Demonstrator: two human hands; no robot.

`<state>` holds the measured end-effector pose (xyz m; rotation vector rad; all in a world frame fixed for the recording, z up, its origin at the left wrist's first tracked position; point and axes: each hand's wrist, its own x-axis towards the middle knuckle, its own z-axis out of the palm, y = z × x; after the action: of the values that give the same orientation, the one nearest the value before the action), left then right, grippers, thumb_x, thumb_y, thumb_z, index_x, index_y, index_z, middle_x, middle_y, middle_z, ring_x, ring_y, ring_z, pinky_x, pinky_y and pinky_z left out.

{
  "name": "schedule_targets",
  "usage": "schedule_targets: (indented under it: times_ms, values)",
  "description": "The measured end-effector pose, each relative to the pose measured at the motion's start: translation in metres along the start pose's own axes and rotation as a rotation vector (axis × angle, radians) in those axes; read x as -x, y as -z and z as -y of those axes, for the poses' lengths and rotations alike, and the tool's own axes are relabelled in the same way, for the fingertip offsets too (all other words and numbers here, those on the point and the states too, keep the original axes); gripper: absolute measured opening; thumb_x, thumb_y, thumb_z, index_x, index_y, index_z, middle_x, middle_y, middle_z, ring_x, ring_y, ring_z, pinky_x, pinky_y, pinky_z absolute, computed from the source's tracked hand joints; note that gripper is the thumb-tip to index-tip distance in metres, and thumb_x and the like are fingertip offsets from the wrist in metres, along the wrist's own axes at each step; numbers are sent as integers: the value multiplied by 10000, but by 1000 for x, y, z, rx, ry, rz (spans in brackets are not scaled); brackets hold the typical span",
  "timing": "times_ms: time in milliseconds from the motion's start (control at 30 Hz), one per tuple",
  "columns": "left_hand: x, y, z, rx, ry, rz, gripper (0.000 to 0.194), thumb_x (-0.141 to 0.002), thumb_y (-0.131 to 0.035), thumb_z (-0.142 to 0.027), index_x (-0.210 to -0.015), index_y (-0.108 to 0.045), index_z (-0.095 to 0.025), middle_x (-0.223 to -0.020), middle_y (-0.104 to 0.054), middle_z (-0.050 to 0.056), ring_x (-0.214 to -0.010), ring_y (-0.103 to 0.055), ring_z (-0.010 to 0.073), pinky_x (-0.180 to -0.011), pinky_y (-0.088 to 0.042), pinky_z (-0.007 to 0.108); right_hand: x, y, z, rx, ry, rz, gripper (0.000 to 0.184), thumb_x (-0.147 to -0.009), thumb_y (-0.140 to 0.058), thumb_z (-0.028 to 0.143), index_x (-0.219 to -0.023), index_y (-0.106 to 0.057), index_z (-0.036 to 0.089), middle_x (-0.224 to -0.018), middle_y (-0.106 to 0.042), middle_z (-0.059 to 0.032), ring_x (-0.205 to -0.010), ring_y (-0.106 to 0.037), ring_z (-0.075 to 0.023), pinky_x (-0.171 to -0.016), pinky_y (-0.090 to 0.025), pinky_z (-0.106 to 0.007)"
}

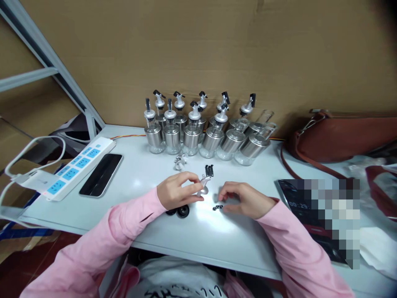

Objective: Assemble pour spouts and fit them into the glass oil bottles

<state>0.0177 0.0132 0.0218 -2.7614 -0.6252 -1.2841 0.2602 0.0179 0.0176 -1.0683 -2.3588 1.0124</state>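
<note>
My left hand (176, 191) pinches a silver pourer spout (204, 187) between thumb and fingers, above the middle of the table. To its right, my right hand (248, 200) is low over the tabletop with its thumb and fingers apart, holding nothing that I can see. Close to those fingertips lie several small black rings (217, 207). Some narrow black flip levers (209, 170) rest just beyond the spout. Black round stoppers (183, 211) sit beneath my left wrist, one partly covered. Loose silver spout pieces (180, 162) lie farther back.
Two rows of glass bottles with steel sleeves (212, 138) stand at the back, most topped with pourers; those at right have bare necks. A power strip (77, 167) and phone (101, 174) lie left. A partly blurred tablet-like device (305, 215) and brown bag (344, 136) occupy the right.
</note>
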Motion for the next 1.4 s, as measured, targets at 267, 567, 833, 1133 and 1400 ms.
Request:
schedule_targets:
  times_ms: [267,567,833,1133,1400]
  values:
    - [1,-2,-5,20,30,-4,178,-846,-541,-308,-925,-536,-148,-859,-572,59,-769,-613,122,-648,-542,202,-2,-2,3,14,-17,35,103,-607,-621,88,-649,-656,175,-665,-630,-17,-582,-566,-132,-561,-456,-255]
    - [2,-5,-11,46,73,-72,224,-836,-550,-333,-969,-537,-154,-870,-584,65,-766,-622,130,-658,-549,215,-6,-3,22,-322,-47,-276,75,-714,-577,234,-732,-605,167,-662,-616,-14,-592,-542,-118,-552,-440,-246]
    - [4,-6,-14,71,71,-57,246,-832,-554,-345,-992,-531,-159,-867,-592,64,-770,-625,129,-644,-543,200,-12,-17,35,-591,-60,-543,218,-684,-685,351,-834,-639,200,-704,-634,-19,-652,-595,-137,-596,-497,-267]
    - [3,-6,-16,66,69,-33,234,-844,-539,-326,-1008,-529,-160,-866,-590,60,-775,-621,129,-657,-543,208,-12,-24,43,-563,-21,-713,122,-679,-700,277,-773,-678,203,-749,-679,-37,-694,-633,-157,-645,-538,-300]
    - [3,-5,-16,81,77,-40,245,-842,-540,-328,-1025,-526,-166,-871,-593,63,-794,-623,132,-677,-542,206,-12,-29,44,-482,18,-780,102,-678,-700,231,-773,-669,209,-700,-667,-23,-642,-621,-149,-607,-533,-293]
